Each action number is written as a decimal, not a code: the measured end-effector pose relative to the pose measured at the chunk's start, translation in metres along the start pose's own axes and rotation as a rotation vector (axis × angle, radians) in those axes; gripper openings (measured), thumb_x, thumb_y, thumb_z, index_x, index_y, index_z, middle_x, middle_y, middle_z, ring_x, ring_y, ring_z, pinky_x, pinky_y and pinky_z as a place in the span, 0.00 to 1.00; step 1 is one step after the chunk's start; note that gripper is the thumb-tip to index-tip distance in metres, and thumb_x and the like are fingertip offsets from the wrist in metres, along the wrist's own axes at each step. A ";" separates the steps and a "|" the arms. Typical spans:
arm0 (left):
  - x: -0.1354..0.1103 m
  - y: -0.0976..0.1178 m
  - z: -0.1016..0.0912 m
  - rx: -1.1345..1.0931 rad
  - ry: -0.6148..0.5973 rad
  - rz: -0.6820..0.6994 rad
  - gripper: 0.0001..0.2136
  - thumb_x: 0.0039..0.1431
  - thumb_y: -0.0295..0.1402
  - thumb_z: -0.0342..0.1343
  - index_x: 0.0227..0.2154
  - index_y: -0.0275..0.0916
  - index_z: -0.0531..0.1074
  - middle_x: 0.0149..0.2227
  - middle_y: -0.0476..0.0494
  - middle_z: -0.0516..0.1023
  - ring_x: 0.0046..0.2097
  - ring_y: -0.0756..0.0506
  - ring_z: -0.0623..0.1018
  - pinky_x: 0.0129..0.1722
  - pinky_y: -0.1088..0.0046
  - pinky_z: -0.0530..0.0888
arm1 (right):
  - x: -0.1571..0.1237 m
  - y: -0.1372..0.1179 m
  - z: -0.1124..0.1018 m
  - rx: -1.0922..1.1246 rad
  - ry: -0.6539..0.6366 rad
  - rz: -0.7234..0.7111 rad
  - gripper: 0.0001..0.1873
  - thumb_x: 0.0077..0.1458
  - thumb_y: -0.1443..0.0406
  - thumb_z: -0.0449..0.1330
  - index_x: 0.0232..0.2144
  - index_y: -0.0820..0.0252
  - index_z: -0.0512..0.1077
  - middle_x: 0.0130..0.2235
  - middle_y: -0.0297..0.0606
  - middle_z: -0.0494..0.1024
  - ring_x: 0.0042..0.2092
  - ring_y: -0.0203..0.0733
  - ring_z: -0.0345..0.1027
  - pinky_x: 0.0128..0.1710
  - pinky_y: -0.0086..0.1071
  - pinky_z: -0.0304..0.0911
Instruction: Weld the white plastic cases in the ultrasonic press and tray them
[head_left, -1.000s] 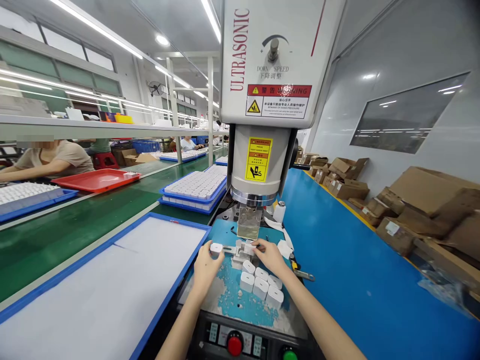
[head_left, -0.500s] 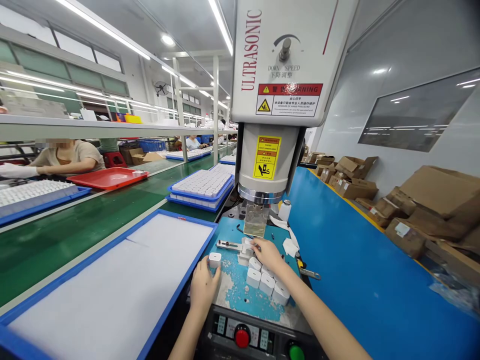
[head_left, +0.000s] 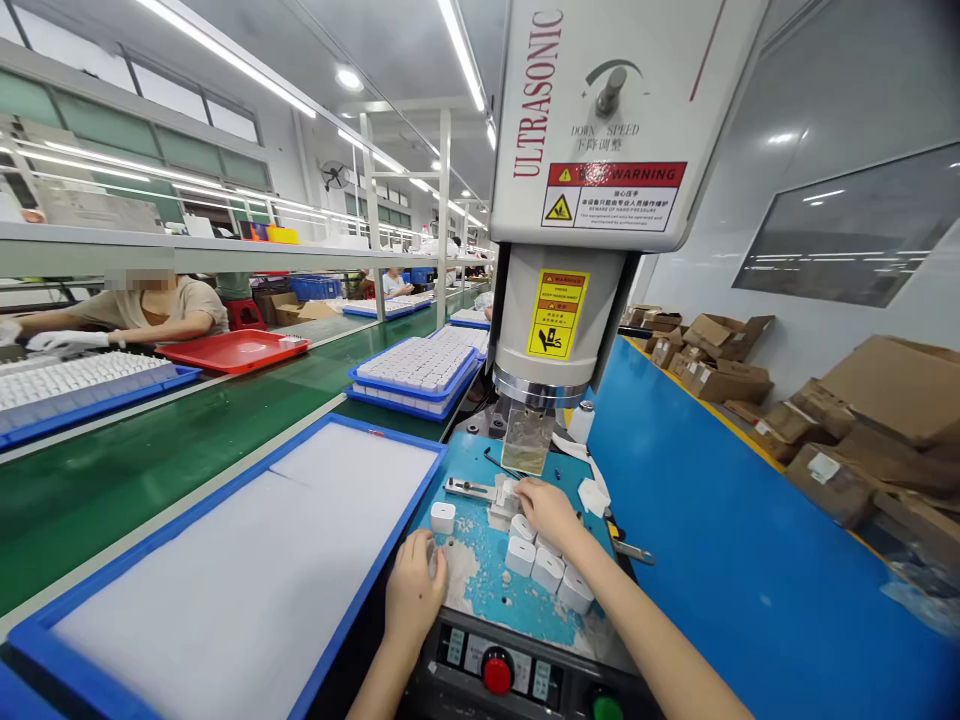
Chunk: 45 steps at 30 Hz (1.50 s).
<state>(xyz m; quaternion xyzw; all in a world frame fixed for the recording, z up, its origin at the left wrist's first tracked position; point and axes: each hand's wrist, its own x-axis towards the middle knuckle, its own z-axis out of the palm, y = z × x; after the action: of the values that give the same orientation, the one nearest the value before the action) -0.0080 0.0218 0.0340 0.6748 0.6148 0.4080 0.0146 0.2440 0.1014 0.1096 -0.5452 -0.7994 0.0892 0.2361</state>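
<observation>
My right hand rests at the metal fixture under the ultrasonic welder's horn, fingers closed on a small white part there. My left hand lies curled at the front left edge of the blue work plate, holding nothing I can see. A single white charger housing stands on the plate just ahead of the left hand. Several more white housings are grouped beside my right wrist.
A large blue-rimmed tray with a white sheet lies to the left. A red button and a green button sit on the front panel. Stacked blue trays of white parts stand behind. A seated person works at far left. Cardboard boxes line the right wall.
My left hand set the white housing down on the plate, let go, and drew back to the plate's front edge. My right hand stayed at the fixture.
</observation>
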 end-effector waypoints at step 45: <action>0.040 0.062 0.000 -0.175 -0.181 0.187 0.11 0.61 0.35 0.43 0.35 0.42 0.71 0.40 0.44 0.76 0.44 0.45 0.75 0.45 0.69 0.71 | -0.181 0.017 0.033 0.219 0.673 0.150 0.09 0.58 0.62 0.55 0.38 0.56 0.73 0.45 0.45 0.74 0.46 0.48 0.70 0.43 0.39 0.69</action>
<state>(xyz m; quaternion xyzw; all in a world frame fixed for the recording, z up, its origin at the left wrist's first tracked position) 0.0395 0.0401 0.0878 0.7593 0.5074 0.3972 0.0906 0.2956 -0.0533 0.0232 -0.5726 -0.6204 0.0067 0.5359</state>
